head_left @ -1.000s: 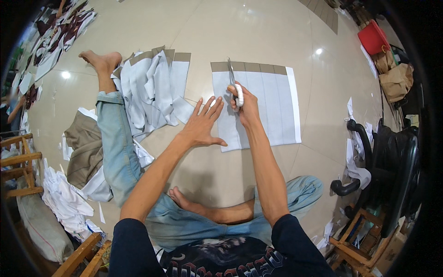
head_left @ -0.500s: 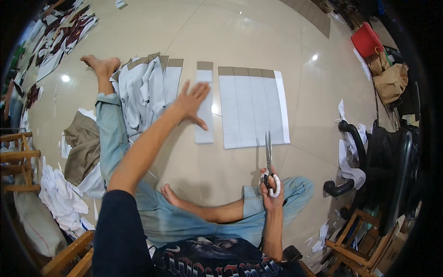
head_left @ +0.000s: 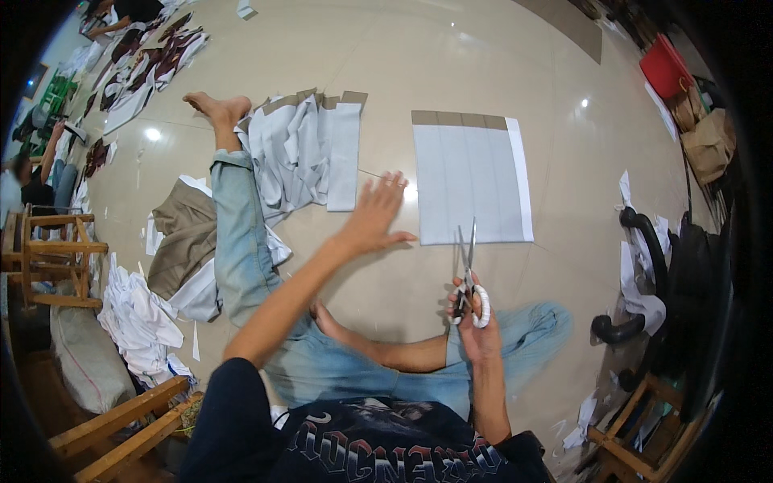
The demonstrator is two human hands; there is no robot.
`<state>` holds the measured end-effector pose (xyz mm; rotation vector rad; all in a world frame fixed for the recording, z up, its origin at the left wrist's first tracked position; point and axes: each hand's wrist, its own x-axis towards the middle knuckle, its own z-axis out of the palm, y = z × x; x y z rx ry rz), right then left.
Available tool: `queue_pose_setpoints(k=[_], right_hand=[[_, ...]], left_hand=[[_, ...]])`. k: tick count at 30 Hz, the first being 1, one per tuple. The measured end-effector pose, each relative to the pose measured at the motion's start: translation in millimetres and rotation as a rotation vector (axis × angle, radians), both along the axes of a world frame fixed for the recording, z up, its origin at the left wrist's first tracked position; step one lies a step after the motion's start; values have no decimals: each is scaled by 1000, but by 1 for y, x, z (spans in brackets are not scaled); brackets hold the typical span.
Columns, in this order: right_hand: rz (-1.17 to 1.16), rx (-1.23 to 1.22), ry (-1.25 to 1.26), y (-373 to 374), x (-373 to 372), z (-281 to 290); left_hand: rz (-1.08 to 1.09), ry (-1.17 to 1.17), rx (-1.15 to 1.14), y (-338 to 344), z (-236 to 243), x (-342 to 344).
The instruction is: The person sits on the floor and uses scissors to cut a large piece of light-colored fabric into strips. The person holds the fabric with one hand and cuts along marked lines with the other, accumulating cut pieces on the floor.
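My left hand (head_left: pixel 375 213) is open with spread fingers over the bare floor, just left of a light grey fabric panel (head_left: pixel 471 181). The panel lies flat, with an olive band along its top, faint vertical lines and a white right edge. My right hand (head_left: pixel 475 326) holds scissors (head_left: pixel 471 298) with white and black handles below the panel, blades slightly apart and pointing away from me. To the left of my hand lies a rumpled pile of grey strips (head_left: pixel 286 157) with olive ends, a straight strip (head_left: pixel 343 161) at its right side. My legs are spread around the work.
Olive and white fabric (head_left: pixel 181 237), white scraps (head_left: pixel 133 322) and wooden stools (head_left: pixel 60 258) are at left. At right are a black chair (head_left: pixel 684 290), a red container (head_left: pixel 668 64) and brown bags (head_left: pixel 704 145). Other people (head_left: pixel 32 185) sit at the far left.
My right hand has pulled the scissors down from the panel's top. A narrow strip separated from the panel has shifted left onto the pile, and my left hand has since returned rightward toward the panel.
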<state>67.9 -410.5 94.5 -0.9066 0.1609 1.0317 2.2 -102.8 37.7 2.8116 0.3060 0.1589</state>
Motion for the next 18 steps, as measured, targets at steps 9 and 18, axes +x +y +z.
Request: queue_pose_setpoints(k=[9, 18], right_hand=[[-12, -71, 164, -27, -76, -3], [-18, -157, 62, 21, -72, -13]], left_hand=[[-13, -27, 99, -41, -33, 13], [-76, -1, 43, -18, -30, -24]])
